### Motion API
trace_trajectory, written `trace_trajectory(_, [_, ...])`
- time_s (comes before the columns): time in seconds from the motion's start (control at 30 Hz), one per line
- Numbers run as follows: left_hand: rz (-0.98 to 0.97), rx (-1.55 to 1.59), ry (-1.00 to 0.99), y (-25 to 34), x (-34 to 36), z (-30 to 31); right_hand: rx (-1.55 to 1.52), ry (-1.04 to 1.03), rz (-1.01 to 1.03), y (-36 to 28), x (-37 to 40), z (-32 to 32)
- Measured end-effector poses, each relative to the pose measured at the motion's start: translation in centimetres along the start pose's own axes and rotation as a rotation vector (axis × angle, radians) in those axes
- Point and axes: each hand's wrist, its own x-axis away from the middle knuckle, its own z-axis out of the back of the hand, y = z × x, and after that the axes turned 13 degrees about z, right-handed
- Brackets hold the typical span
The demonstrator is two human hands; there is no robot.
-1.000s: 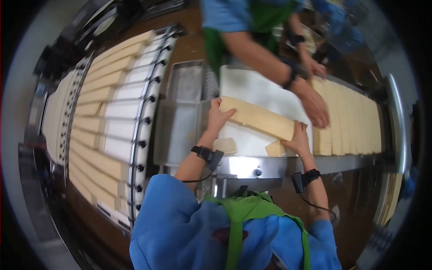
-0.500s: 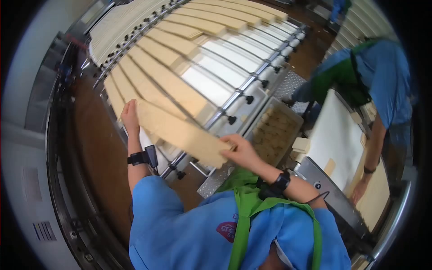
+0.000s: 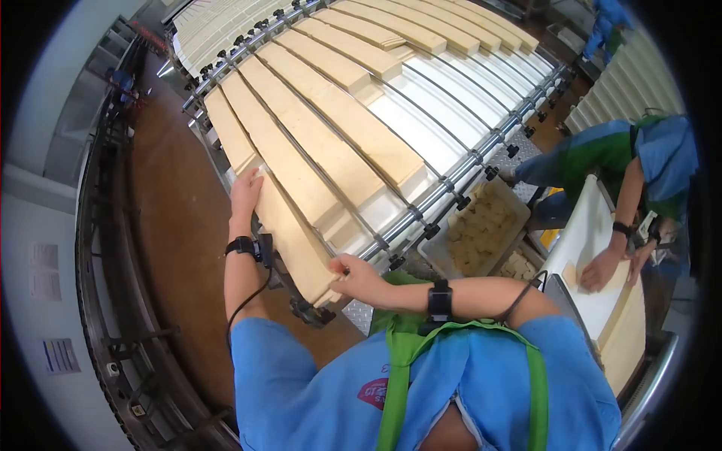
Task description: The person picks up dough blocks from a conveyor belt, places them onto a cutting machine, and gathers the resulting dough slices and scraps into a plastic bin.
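Lying along the nearest lane of the white rod-divided conveyor rack (image 3: pixel 421 128), the long pale-beige dough strip (image 3: pixel 289 229) is held at both ends: left hand (image 3: pixel 247 193) grip clamped on the far end, right hand (image 3: pixel 355 278) grip on the near end, likely so sag is avoided.

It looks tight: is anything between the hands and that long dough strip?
Nothing visible. The left hand and the right hand each touch one end of the dough strip directly, on the rack.

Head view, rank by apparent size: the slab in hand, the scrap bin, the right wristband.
1-2. held slab and scrap bin: too close to rank. The slab is longer, the bin wider, and the slab is nearer the camera.
3. right wristband: clearly smallest.
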Motion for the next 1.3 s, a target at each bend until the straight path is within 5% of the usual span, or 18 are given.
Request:
trace_trajectory(0.07, [-0.056,0.018,0.125,0.5,-0.6,0.2,0.311,0.041,0.261,3.5,-2.6,-0.8])
trace_trajectory(0.13, [-0.062,0.028,0.195,0.7,-0.7,0.1,0.261,0.058,0.236,4.6,-4.6,-1.2])
trace_trajectory(0.2, [-0.059,0.044,0.114,1.7,-0.1,0.7,0.286,0.036,0.279,4.8,-5.3,-0.9])
trace_trajectory(0.3, [-0.092,0.076,-0.014,5.2,1.6,1.7,0.136,-0.117,0.027,1.7,-4.0,1.6])
trace_trajectory(0.4, [-0.238,0.068,-0.1,9.4,3.7,1.9,-0.001,-0.233,0.201,-0.2,-2.0,5.9])
trace_trajectory(0.5, [-0.382,0.133,-0.18,13.7,4.9,0.6,-0.104,-0.138,0.213,-2.8,1.1,11.7])
trace_trajectory(0.63, [-0.617,0.201,-0.328,23.7,9.3,-0.7,-0.125,0.127,0.4,-4.9,9.2,20.9])
trace_trajectory(0.7, [-0.768,0.208,-0.402,28.3,11.4,-2.6,-0.077,0.406,0.189,-7.0,15.2,24.3])
trace_trajectory(0.77, [-0.912,0.23,-0.482,32.8,14.0,-4.5,0.685,0.806,0.261,-3.2,20.7,28.6])
trace_trajectory(0.8, [-0.972,0.25,-0.514,34.9,15.4,-6.0,0.776,0.96,0.246,-1.0,24.0,30.7])
trace_trajectory(0.87, [-1.099,0.266,-0.634,40.0,19.3,-8.2,0.395,1.304,0.142,-0.4,32.3,32.5])
trace_trajectory(1.0, [-1.3,0.288,-0.796,48.6,27.4,-14.8,0.985,1.873,-0.176,4.2,48.5,35.0])
trace_trajectory(1.07, [-1.33,0.385,-0.893,53.0,31.9,-18.5,0.963,1.953,-0.495,4.0,54.2,35.0])
trace_trajectory(1.3, [-1.488,0.455,-0.997,68.9,49.3,-32.0,0.764,1.862,-0.876,4.9,60.8,39.9])
